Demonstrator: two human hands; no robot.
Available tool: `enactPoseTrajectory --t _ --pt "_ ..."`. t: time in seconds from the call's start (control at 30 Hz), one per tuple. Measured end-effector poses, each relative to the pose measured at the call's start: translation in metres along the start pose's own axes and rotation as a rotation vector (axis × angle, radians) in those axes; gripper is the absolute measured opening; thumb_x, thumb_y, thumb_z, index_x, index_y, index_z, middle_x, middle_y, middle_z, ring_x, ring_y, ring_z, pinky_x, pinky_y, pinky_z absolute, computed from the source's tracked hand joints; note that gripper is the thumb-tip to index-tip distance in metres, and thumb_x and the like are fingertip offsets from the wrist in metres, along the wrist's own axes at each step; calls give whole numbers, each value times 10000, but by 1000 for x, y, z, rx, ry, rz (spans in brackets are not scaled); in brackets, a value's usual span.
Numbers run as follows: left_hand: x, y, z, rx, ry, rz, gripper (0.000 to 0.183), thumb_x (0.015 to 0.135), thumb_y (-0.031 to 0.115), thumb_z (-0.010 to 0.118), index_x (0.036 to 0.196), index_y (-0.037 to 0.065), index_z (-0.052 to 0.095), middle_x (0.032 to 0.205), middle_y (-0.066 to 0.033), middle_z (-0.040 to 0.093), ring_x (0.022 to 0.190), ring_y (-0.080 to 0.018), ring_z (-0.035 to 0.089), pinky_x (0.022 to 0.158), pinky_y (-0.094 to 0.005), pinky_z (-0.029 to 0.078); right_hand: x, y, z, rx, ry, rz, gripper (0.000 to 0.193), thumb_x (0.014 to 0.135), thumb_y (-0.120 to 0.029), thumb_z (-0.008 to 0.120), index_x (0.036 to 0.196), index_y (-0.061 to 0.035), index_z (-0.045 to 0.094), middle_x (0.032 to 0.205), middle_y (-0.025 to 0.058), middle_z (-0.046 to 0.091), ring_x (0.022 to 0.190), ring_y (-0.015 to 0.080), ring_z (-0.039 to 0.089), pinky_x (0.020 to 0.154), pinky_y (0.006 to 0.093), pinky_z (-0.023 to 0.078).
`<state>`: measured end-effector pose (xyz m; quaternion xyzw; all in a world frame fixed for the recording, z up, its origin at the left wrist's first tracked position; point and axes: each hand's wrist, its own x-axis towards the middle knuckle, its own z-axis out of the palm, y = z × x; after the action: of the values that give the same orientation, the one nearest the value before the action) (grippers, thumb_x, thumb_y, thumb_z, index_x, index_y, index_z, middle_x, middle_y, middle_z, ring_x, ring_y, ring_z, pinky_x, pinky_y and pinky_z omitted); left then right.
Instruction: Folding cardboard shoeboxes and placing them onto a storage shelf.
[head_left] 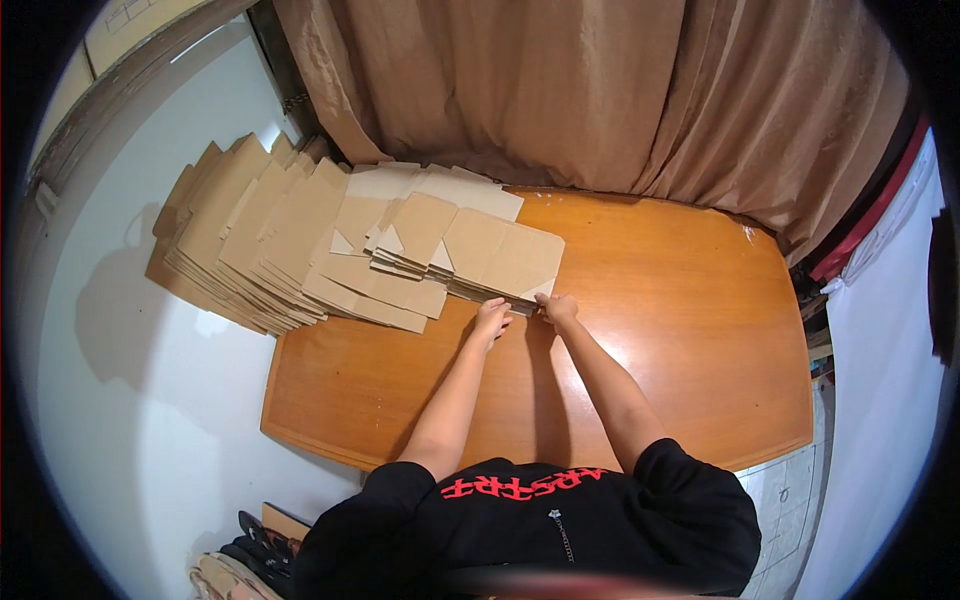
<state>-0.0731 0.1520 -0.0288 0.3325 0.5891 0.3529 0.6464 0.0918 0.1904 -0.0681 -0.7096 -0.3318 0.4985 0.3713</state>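
A stack of flattened brown cardboard pieces (503,250) lies on the wooden table in front of me, its top piece with a pale triangular flap at the near right corner. At that corner my right hand (558,308) is closed, thumb on top and fingers at the edge. My left hand (491,321) is beside it on the near edge, fingers curled against the cardboard; its fingertips are partly hidden. A smaller overlapping pile of folded cardboard (415,228) adjoins the stack on the left.
Many flattened cardboard sheets (245,235) lean in a fanned row at the table's left end, against a white wall (130,330). The wooden table (690,330) extends to the right. A brown curtain (560,90) hangs behind it, and a white cloth (880,350) hangs at the right.
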Motion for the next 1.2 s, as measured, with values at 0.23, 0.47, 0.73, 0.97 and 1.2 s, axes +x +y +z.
enactPoseTrajectory --t 0.23,0.47,0.73,0.97,1.2 --pt "5 -10 -9 -61 50 44 392 824 251 567 1178 111 473 1093 -36 571 873 -180 581 701 -325 420 -10 -13 3 159 -57 190 196 807 -156 612 660 -36 560 595 46 574 500 153 572 474 275 509" --pt "-4 -11 -10 -24 103 -13 364 894 301 452 1200 106 436 1184 -61 539 974 -208 563 766 -345 428 -47 -28 -20 -129 -75 75 185 854 -206 539 774 -40 550 690 50 584 584 177 589 516 290 479" --pt "7 -25 -13 -340 92 182 312 914 303 412 1157 106 415 991 -63 591 871 -210 600 738 -365 472 -111 17 -32 629 -512 158 182 923 -244 437 814 -99 457 714 26 528 640 135 531 578 267 432" --pt "-33 -14 3 -703 27 276 441 896 481 350 1154 138 453 972 -37 579 849 -182 578 672 -333 496 -176 47 -54 793 -589 179 164 925 -243 446 831 -110 470 749 26 538 699 136 536 627 278 458" --pt "-97 11 27 -635 -16 459 507 903 482 371 1214 87 438 1104 -54 541 985 -194 534 768 -367 484 -209 75 -73 770 -634 105 166 917 -254 469 847 -106 491 761 20 547 704 135 539 647 285 464"
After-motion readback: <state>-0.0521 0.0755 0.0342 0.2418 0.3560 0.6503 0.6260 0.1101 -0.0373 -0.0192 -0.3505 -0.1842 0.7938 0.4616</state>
